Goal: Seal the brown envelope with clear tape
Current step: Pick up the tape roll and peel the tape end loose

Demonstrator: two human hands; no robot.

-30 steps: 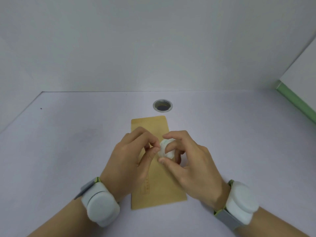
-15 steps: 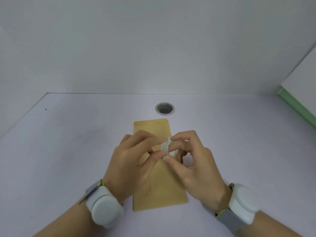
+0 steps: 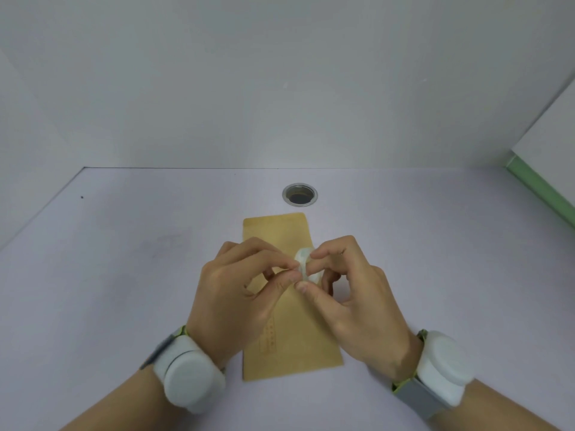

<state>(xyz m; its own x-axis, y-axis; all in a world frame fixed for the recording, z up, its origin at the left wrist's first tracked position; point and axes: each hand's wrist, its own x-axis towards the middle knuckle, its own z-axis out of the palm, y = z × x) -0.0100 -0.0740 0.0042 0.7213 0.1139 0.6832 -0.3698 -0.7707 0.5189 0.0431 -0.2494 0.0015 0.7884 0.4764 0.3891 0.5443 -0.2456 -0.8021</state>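
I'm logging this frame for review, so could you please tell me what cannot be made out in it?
All in the head view:
- Middle of the brown envelope: covered by both hands.
- Tape roll: mostly hidden by the fingers of the left hand and right hand; whether a tape end is lifted is too small to tell.
- Red print on the envelope: too small to read.
- Forearms: cut off by the bottom edge.

envelope (image 3: 280, 234) x1 | tape roll (image 3: 304, 259) x1 | hands x2 – left hand (image 3: 236, 293), right hand (image 3: 357, 309) | wrist units x2 – left wrist unit (image 3: 186, 374), right wrist unit (image 3: 441, 374) | desk hole (image 3: 299, 194) x1
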